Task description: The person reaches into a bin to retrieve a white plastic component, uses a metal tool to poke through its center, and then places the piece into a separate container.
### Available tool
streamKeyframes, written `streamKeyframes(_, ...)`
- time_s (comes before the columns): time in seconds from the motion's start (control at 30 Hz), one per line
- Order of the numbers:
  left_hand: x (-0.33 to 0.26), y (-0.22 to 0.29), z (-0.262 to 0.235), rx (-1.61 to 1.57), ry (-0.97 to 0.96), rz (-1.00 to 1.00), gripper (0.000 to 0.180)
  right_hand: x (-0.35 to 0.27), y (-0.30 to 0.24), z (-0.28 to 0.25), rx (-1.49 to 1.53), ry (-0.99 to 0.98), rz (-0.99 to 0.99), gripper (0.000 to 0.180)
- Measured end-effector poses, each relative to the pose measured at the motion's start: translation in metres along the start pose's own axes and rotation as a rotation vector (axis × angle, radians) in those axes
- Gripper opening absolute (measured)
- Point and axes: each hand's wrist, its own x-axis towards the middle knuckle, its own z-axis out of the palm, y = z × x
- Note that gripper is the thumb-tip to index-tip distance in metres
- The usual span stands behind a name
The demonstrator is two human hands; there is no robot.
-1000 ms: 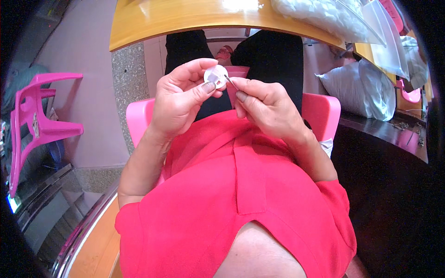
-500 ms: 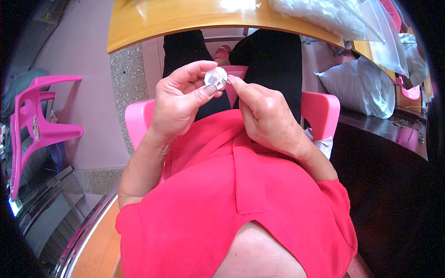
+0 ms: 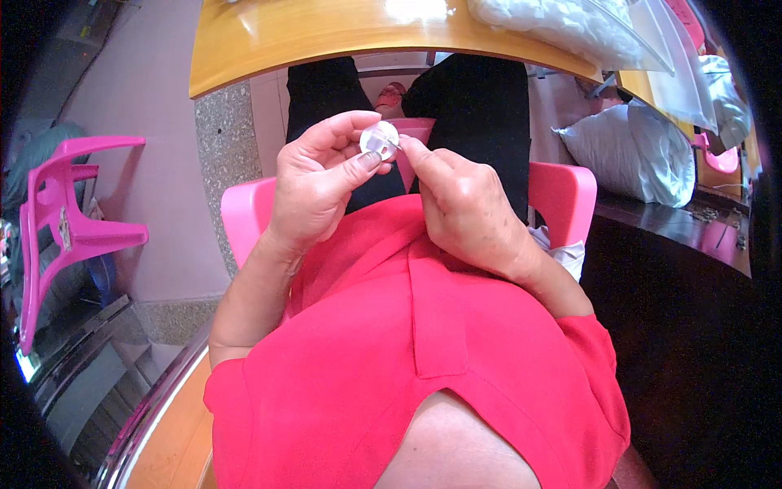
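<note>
Above my lap, my left hand [image 3: 319,178] pinches a small round white plastic piece [image 3: 380,138] between thumb and fingers. The disc has a small opening near its lower edge, and its flat face is turned toward me. My right hand [image 3: 466,200] is closed, with thumb and forefinger pressed together at the disc's right edge. A thin, dark, pin-like thing [image 3: 396,146] shows between those fingertips and the disc; most of it is hidden, so its kind cannot be made out.
A yellow wooden table [image 3: 326,37] stands ahead, bearing a clear bag of white pieces [image 3: 562,28]. I sit on a pink plastic chair [image 3: 562,204]. A pink stool [image 3: 73,224] lies on its side at left. At right is a stuffed white sack [image 3: 639,151].
Both hands keep almost the same place. The disc has tilted very slightly in my left fingers, and my right fingertips have shifted a little at its edge.
</note>
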Motion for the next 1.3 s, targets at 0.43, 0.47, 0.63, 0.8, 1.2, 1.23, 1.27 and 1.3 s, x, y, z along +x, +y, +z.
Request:
streamKeyframes(0.43, -0.001, -0.002, 0.003, 0.096, 0.03, 0.033, 0.033, 0.0, 0.0, 0.005, -0.039, 0.002, 0.019, 0.044)
streamKeyframes(0.47, -0.002, -0.003, 0.003, 0.096, 0.03, 0.033, 0.033, 0.0, -0.001, 0.004, -0.056, -0.015, 0.024, 0.043)
streamKeyframes(0.63, -0.005, -0.005, 0.004, 0.201, 0.018, 0.065, 0.031, 0.001, -0.005, -0.002, -0.145, -0.081, 0.018, 0.038)
streamKeyframes(0.8, -0.006, -0.004, 0.002, 0.28, -0.013, 0.042, 0.027, 0.005, -0.006, -0.017, -0.204, -0.252, 0.006, 0.026)
streamKeyframes(1.2, 0.003, -0.012, -0.008, 0.133, -0.13, -0.045, 0.031, 0.019, 0.003, -0.039, -0.13, -0.508, 0.033, 0.026)
streamKeyframes(1.23, 0.004, -0.012, -0.008, 0.05, -0.097, -0.102, 0.034, 0.017, 0.004, -0.036, -0.103, -0.43, 0.064, 0.025)
streamKeyframes(1.27, 0.005, -0.011, -0.008, 0.038, -0.092, -0.106, 0.037, 0.016, 0.004, -0.034, -0.098, -0.426, 0.066, 0.025)
streamKeyframes(1.3, 0.005, -0.01, -0.008, 0.043, -0.094, -0.109, 0.037, 0.015, 0.004, -0.032, -0.078, -0.397, 0.083, 0.023)
